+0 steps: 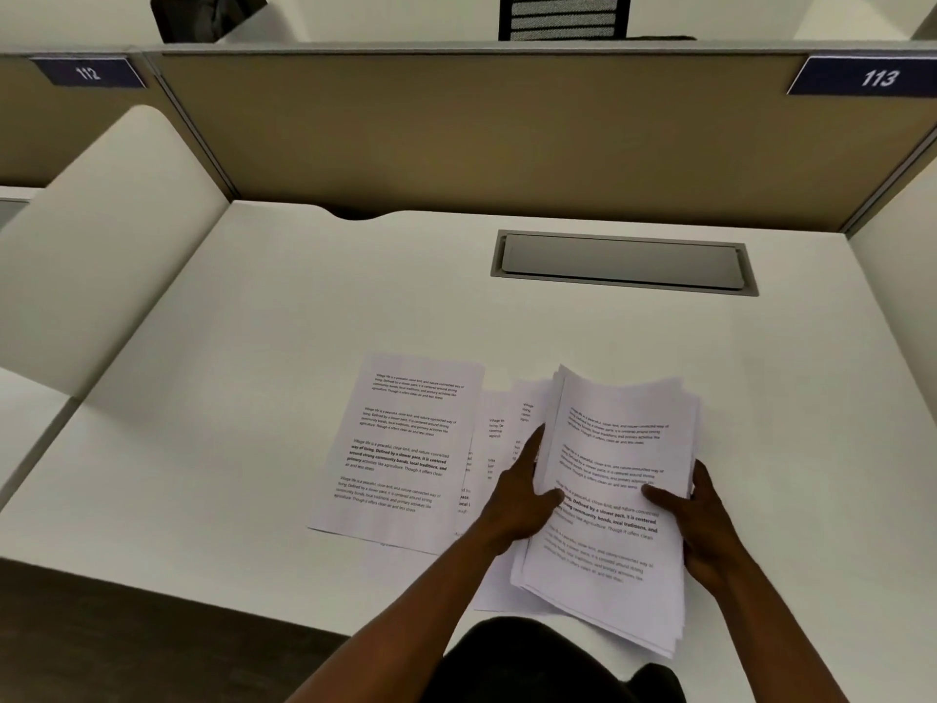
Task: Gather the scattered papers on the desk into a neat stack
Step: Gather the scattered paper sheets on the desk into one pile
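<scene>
A bundle of printed white sheets (pixel 616 449) is lifted slightly off the white desk (pixel 253 347), its edges uneven. My left hand (pixel 522 492) grips the bundle's left edge, thumb on top. My right hand (pixel 699 520) grips its right edge, thumb on the printed face. One loose printed sheet (pixel 400 449) lies flat on the desk to the left. Between that sheet and the bundle, a few more loose sheets (pixel 499 428) lie overlapped, partly hidden under my left hand and the bundle.
A grey cable-tray lid (pixel 621 263) is set into the desk at the back right. A tan partition (pixel 481 129) closes the rear, with white side dividers (pixel 111 235) left and right. The desk's front edge runs along the lower left.
</scene>
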